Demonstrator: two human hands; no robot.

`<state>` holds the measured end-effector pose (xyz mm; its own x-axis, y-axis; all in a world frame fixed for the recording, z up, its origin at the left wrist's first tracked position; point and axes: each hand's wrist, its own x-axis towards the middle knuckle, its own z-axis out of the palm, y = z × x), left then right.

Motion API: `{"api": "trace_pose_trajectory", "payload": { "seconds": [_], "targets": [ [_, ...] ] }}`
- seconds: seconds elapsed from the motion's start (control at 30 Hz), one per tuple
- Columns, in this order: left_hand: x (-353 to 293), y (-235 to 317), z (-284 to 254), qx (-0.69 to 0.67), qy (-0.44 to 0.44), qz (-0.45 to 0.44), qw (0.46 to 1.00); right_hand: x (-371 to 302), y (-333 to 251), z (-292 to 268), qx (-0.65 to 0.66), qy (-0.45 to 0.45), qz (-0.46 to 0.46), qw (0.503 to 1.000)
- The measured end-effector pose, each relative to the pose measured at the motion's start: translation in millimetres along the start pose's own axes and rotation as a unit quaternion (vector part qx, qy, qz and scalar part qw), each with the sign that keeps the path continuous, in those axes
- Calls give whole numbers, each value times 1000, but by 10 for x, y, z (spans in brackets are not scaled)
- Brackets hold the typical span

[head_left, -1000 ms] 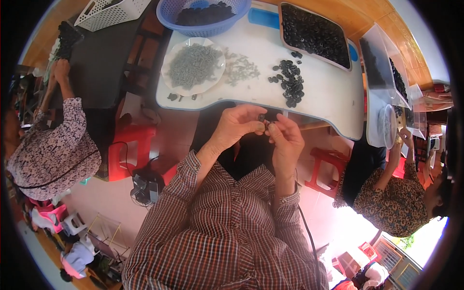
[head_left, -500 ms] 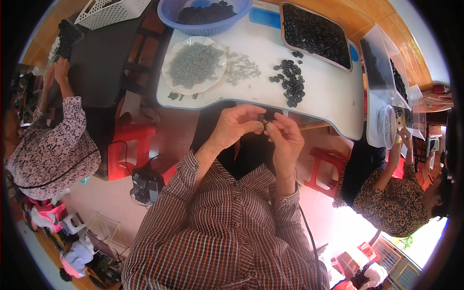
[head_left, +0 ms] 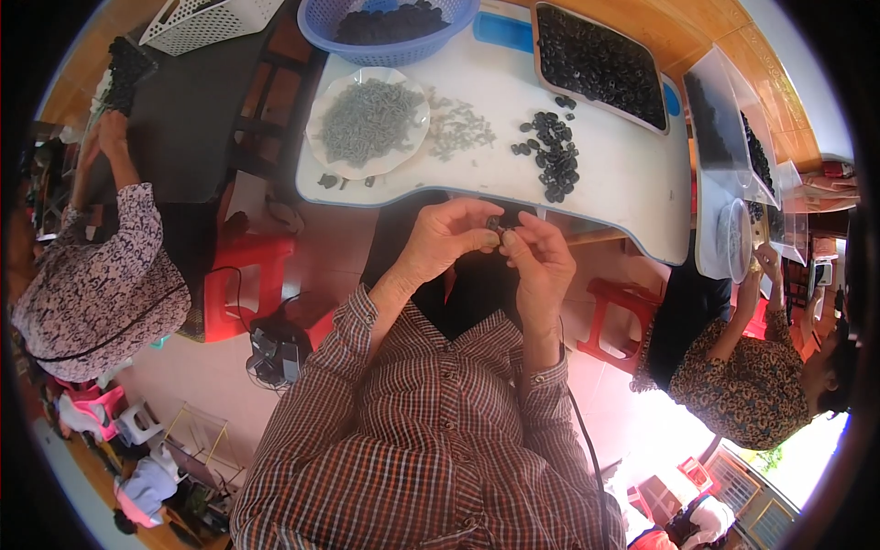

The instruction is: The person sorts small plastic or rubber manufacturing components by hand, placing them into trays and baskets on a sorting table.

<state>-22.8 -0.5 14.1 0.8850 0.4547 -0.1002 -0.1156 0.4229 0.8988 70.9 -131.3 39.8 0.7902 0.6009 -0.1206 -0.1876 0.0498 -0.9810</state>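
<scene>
With my left hand (head_left: 435,243) I am grasping one small dark piece (head_left: 493,223) between the thumb and the fingertips. My right hand (head_left: 543,261) is just beside it, thumb and finger bent toward the same piece; whether they grip it, or another tiny part, I cannot tell. The piece is in front of my body, near the edge of the white table (head_left: 458,179). On this table lie a heap of black pieces (head_left: 557,158), a white plate (head_left: 418,145) with grey bits (head_left: 368,119), a blue basket (head_left: 390,57) and a tray (head_left: 596,107) full of black pieces.
</scene>
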Motion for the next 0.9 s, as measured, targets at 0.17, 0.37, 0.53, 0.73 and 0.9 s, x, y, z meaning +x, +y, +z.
{"api": "trace_pose_trajectory", "payload": {
  "seconds": [0.17,0.37,0.53,0.73,0.9],
  "targets": [
    [-11,-13,-9,26,3,-1,1000,-8,17,5,-9,-1,-12,1000],
    [-41,12,4,106,15,14,994,-20,41,12,-41,3,-25,999],
    [-49,0,12,95,10,18,995,-17,75,-16,-33,-3,-26,999],
    [-58,15,27,118,9,38,992,-15,61,-16,-44,-7,-21,999],
    [-60,35,28,127,7,35,991,-9,67,-23,-47,-11,-12,999]
  ]
}}
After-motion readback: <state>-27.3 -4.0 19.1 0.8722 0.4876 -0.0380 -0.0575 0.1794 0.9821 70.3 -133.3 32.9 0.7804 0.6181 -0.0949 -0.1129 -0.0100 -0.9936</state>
